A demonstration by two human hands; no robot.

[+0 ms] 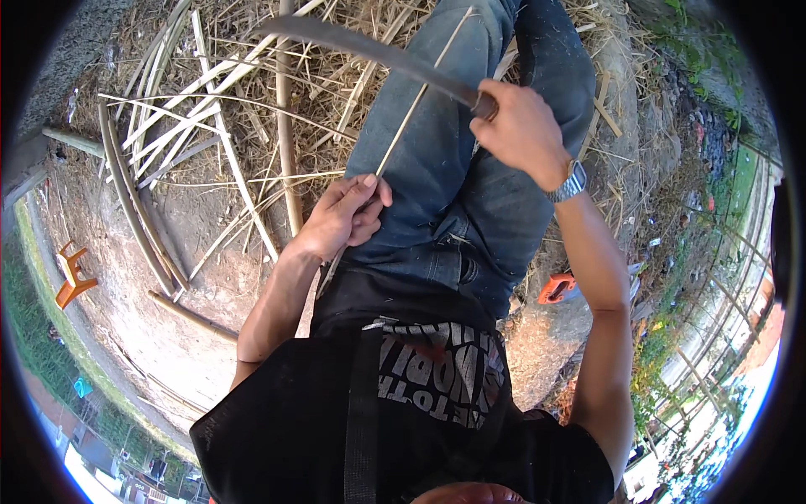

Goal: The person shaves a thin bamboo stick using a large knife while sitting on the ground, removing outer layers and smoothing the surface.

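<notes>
My right hand (522,133) is wrapped round the short dark handle of a machete (378,52). Its long, slightly curved blade points left across my thighs and passes over a thin pale strip (406,128); whether the two touch, I cannot tell. That strip looks like split bamboo and slants up along my jeans. My left hand (346,215) pinches it between thumb and fingers near my lap, and its lower end comes out below the hand by my waist.
Many loose pale strips (220,126) and shavings lie on the ground to the left. Among them are a long pole (285,151) and curved poles (130,197). An orange-handled saw (557,288) rests beside my right hip. An orange chair (72,277) stands at the far left.
</notes>
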